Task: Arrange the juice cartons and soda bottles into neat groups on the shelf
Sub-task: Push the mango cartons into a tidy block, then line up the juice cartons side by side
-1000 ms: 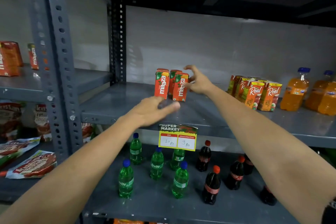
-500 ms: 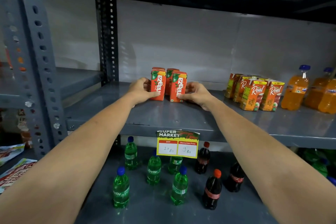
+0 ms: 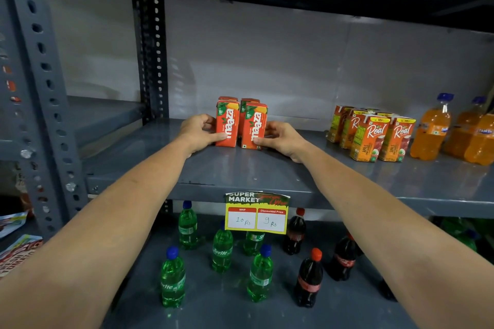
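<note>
Head view, upper shelf [image 3: 240, 168]: Maaza cartons [image 3: 240, 123] stand upright mid-shelf, two in front w/ a slim gap between, more tucked behind.
Left hand [image 3: 199, 132]: cupped on the left carton's outer side, fingers curled loosely, thumb across the front face low down. Not a lift, looks like a squeeze-in.
Right hand [image 3: 282, 139]: mirror pose on the right carton, fingers bent against its side, thumb on the front corner.
Step, my read: squaring the block. Push both sides evenly & low so nothing tips; close the gap, fronts flush.
Real cartons [image 3: 374, 136]: tidy cluster well to the right, orange bottles [image 3: 454, 131] beyond.
Lower shelf [image 3: 227, 312]: green Sprite bottles [image 3: 222, 251] & dark cola bottles [image 3: 308, 278] scattered, apart from each other; prob. need grouping next.
Price tag [image 3: 257, 212]: hangs off the upper shelf's front edge.
</note>
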{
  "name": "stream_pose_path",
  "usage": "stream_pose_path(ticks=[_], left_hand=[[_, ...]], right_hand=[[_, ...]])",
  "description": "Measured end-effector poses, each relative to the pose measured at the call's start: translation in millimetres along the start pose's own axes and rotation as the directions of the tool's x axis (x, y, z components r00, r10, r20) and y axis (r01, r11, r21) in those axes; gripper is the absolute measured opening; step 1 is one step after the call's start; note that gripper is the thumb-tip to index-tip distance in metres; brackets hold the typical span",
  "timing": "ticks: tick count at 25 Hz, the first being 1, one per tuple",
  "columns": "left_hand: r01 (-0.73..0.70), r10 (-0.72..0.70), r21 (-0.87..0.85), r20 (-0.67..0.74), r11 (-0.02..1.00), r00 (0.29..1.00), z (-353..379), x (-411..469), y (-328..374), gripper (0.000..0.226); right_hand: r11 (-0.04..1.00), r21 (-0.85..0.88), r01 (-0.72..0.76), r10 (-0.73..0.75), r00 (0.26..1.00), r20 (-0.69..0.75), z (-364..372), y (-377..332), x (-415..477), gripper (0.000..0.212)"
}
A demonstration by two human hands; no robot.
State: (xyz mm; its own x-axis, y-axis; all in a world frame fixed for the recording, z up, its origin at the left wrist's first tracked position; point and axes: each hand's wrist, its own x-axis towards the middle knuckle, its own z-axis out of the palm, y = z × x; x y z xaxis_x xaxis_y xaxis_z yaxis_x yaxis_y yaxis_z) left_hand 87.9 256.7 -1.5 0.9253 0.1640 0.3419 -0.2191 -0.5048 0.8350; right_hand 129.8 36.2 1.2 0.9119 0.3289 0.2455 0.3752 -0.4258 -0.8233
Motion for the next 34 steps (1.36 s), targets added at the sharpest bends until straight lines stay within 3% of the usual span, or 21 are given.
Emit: stream_pose_path(ticks=[9,12,17,20,23,28,30,34], left_hand=[[0.002,-0.002,0.022,0.0,1.0,1.0,-1,5,-5,0.055],[0.009,-0.005,0.105,-0.031,0.994,0.999,4,2,-1,0.052],[0.053,-0.026,0.16,-0.167,0.986,0.986,1,-18,5,0.058],[-0.011,0.067,0.237,-0.227,0.971,0.972,0,-39,13,0.041],[-0.148,0.211,0.351,-0.148,0.925,0.966,16,-61,29,0.025],[-0.239,0.285,0.327,-0.102,0.915,0.953,87,-89,74,0.017],[-0.261,0.298,0.306,-0.082,0.916,0.951,125,-88,94,0.019],[-0.189,0.201,0.255,-0.021,0.948,0.979,208,-77,132,0.038]], right_hand=[[1.0,-0.01,-0.013,0.013,1.0,0.01,2,1,2,0.052],[0.998,-0.03,-0.051,0.051,0.999,-0.006,2,0,-1,0.055],[0.998,-0.015,-0.064,0.061,0.984,-0.17,1,-5,-20,0.068],[0.998,-0.038,-0.06,0.047,0.962,-0.267,-10,-1,-40,0.053],[0.998,-0.024,-0.063,0.055,0.967,-0.25,-35,12,-63,0.036],[0.996,0.042,-0.084,0.091,0.967,-0.24,-111,47,-104,0.021],[0.99,0.102,-0.093,0.121,0.94,-0.32,-145,60,-119,0.021],[0.991,-0.073,-0.11,0.045,0.802,-0.596,-218,93,-141,0.018]])
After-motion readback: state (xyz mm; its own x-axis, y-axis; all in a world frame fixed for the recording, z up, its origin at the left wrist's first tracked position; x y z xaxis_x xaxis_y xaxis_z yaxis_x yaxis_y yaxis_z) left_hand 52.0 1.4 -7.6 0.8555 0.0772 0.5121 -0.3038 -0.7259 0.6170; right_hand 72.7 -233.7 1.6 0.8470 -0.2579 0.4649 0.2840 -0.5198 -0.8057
